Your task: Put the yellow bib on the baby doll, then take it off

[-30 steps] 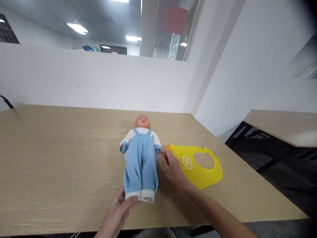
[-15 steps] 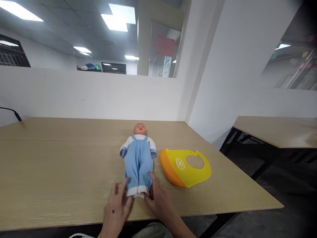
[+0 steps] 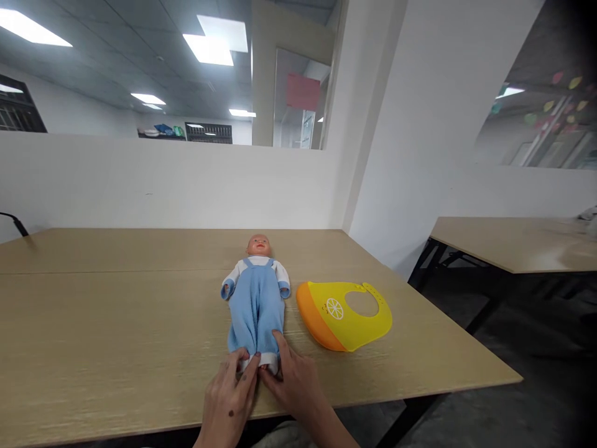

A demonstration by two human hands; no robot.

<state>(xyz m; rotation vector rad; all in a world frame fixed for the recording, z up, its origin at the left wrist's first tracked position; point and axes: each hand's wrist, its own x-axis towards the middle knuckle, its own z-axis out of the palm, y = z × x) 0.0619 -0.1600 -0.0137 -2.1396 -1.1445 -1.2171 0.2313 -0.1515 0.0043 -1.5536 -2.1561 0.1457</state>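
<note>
A baby doll (image 3: 258, 305) in light blue overalls and a white top with blue cuffs lies on its back, its head away from me. At its feet, my left hand (image 3: 231, 392) is closed, with thumb and fingers pinching the white hem of the left trouser leg. My right hand (image 3: 296, 381) grips the other trouser leg from the side, index finger along the blue cloth and thumb at the hem. The feet are mostly hidden by cloth and fingers. A yellow bib (image 3: 361, 323) with an orange pocket and a white citrus print lies flat to the right of the doll.
The wooden table (image 3: 116, 336) meets a white wall (image 3: 186, 186) with a window at the back. A black cable (image 3: 18, 225) shows at the far left. Beyond a gap on the right stands a second table (image 3: 508, 242).
My left hand has moved right and inward onto the trouser hem, its fingers closing there. My right thumb has shifted inward at the other hem. The view has turned slightly right.
</note>
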